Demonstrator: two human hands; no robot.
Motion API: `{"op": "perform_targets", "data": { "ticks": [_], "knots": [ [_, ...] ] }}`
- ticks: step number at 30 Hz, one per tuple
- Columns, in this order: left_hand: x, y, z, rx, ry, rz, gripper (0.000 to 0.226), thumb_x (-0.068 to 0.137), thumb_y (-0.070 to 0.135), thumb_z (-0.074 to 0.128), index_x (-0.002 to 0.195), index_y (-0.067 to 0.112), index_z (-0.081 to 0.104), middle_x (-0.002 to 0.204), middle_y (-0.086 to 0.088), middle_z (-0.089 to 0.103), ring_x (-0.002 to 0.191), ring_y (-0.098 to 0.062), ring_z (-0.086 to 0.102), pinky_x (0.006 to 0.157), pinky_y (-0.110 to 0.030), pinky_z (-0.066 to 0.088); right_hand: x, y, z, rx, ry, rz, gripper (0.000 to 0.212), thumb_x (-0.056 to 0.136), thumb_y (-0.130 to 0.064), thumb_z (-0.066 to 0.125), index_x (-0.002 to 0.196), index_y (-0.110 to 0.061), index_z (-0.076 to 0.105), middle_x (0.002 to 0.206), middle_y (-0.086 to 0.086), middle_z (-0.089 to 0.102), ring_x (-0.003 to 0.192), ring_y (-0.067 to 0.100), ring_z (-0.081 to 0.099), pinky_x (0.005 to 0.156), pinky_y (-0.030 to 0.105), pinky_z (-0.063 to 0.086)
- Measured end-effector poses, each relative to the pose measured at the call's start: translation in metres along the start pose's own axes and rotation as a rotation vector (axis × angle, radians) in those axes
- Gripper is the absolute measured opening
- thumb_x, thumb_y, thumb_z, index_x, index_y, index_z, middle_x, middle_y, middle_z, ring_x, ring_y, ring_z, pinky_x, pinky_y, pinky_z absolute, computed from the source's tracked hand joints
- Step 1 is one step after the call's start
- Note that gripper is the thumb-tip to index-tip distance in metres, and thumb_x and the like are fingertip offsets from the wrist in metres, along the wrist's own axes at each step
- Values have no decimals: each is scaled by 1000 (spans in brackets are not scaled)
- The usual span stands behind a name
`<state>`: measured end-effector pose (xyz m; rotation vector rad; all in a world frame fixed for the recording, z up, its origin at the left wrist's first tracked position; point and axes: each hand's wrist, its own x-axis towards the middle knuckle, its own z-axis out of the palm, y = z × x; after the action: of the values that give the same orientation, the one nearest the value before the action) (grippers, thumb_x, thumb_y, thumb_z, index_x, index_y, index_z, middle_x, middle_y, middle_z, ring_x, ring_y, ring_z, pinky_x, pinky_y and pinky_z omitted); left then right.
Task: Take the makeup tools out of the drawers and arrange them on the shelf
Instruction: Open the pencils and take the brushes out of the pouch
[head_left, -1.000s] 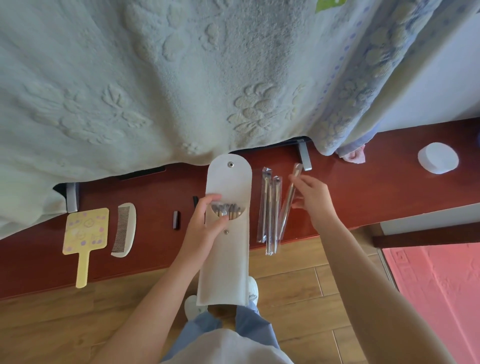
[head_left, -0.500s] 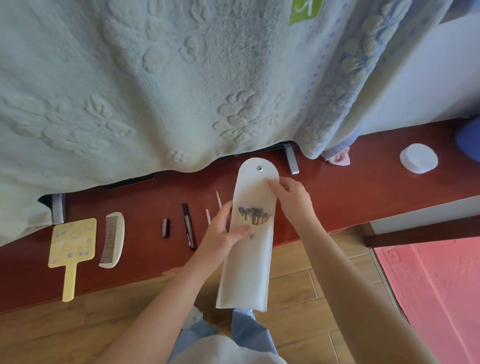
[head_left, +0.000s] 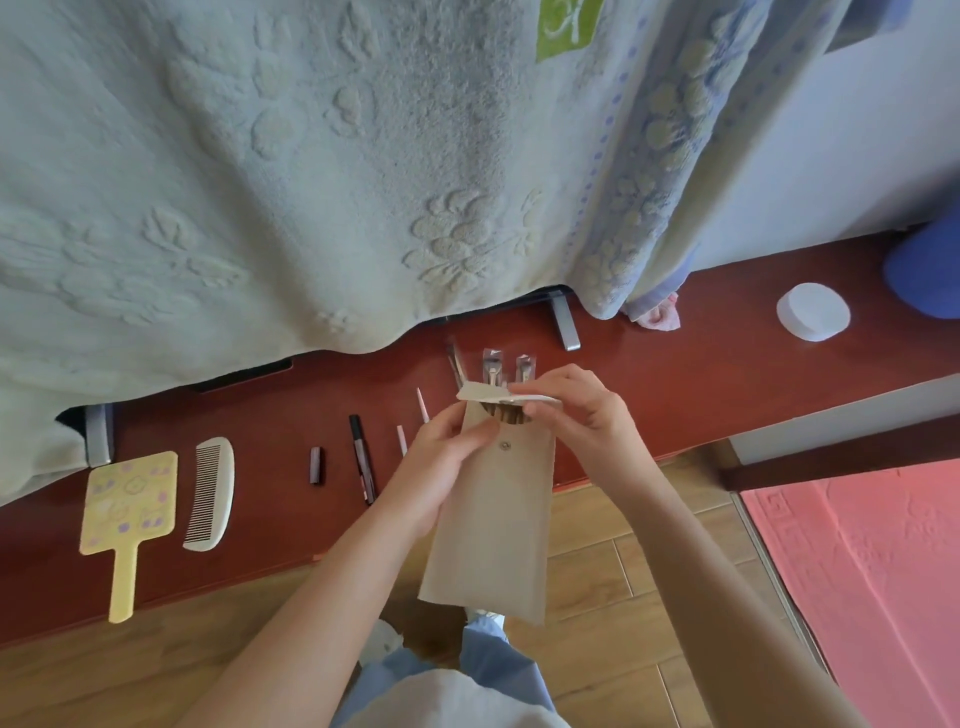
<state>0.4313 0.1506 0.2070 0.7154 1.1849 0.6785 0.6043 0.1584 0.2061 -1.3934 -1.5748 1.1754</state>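
Rounded flap (head_left: 480, 393) now down between right hand (head_left: 584, 422) fingers (head_left: 527, 388); left hand (head_left: 441, 467) gripping felt pouch (head_left: 493, 530)

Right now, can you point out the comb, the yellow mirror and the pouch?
comb (head_left: 203, 493), head view, middle of its teeth.
yellow mirror (head_left: 130, 501), head view, its patterned face.
pouch (head_left: 498, 530), head view, front below the snap.

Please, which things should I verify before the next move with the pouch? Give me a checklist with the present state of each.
1. Grip of the left hand round the pouch: ok.
2. The right hand pinches the flap, folded forward over the opening: ok.
3. The snap on the pouch front fastened: not ok, it is uncovered.
4. All brush handles below the flap: cannot tell.
5. The wrapped brushes on the shelf apart from the pouch: cannot tell.
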Motion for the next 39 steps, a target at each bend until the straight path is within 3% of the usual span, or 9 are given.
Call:
{"op": "perform_targets", "data": {
  "ticks": [9,13,20,23,27,29,32,34,39],
  "knots": [
    [12,22,14,6,73,61,28,86,-4,49,81,15,69,63,5,71,59,-7,67,57,-18,50,-3,3,-5,-38,-32,48,16,90,-25,59,90,-17,74,90,-20,57,101,7,49,88,20,37],
    [15,31,18,151,87,40,30,87,0,49,75,20,68,55,10,68,52,-1,63,50,-10,47,-1,5,-6,31,-5,67,14,90,-25,60,82,-29,70,89,-24,58,101,11,52,87,26,39],
    [19,30,16,270,134,-47,19,90,4,50,88,12,66,64,4,64,61,-11,61,58,-17,44,-7,7,-8,14,-37,59,13,87,-27,62,82,-31,74,93,-18,62,104,10,50,90,20,37],
    [21,26,18,307,179,-91,23,90,-4,46,101,7,64,44,10,60,41,1,55,45,-8,39,-12,6,-5,-22,-41,43,12,82,-39,60,75,-41,70,93,-17,62,102,5,47,87,11,34],
    [18,18,19,285,87,-106,35,98,-2,34,130,-10,44,93,-9,57,46,3,52,41,-2,35,-19,11,-5,-67,-21,5,29,83,-39,47,81,-30,75,93,-16,62,102,1,46,87,9,32],
    [22,17,22,202,110,-140,34,94,-4,43,128,-6,49,109,-19,61,66,-16,52,38,-8,34,-22,13,-5,-110,1,-21,36,84,-39,46,81,-19,76,93,-15,63,103,1,47,88,8,32],
    [26,18,34,187,195,-168,33,91,-9,46,122,-4,56,57,-5,70,34,-6,50,31,-7,32,-28,17,-4,-153,53,-48,39,86,-38,47,81,-13,75,94,-14,63,105,3,47,90,9,32],
    [24,13,43,130,277,-129,28,90,-7,43,109,-4,63,44,2,61,33,0,53,37,-8,38,-32,21,-5,-182,68,-41,40,87,-40,45,86,-15,76,101,-15,61,113,4,43,94,7,28],
    [27,0,60,-190,161,-71,32,95,39,46,111,18,65,104,-10,70,94,-26,67,86,-41,52,-40,31,-15,-244,61,72,31,93,-32,51,121,-37,60,147,-11,32,133,6,25,101,6,16]
  ]
}}
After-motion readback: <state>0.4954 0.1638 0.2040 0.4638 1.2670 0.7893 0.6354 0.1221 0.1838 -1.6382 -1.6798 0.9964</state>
